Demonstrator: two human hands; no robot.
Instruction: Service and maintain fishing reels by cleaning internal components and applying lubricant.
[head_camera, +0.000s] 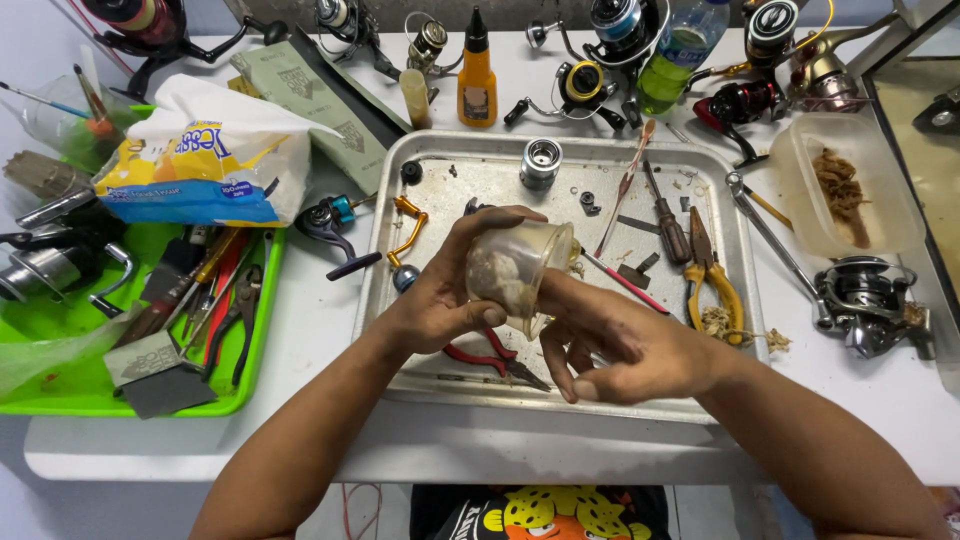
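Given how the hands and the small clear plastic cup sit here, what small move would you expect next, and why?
Probably the right hand picks into the tilted small clear plastic cup: the left hand holds it over the metal tray, mouth towards the right fingers, pale clumps inside.

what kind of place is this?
Likely a fishing-reel repair bench: spinning reels line the white table's back edge, pliers and a screwdriver lie on a metal tray, beside an oil bottle.

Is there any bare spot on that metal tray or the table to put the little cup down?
The metal tray is bare between the gold handle and the silver spool. The white table is free between the green tray and the metal one. The pliers side and the reels behind are crowded.
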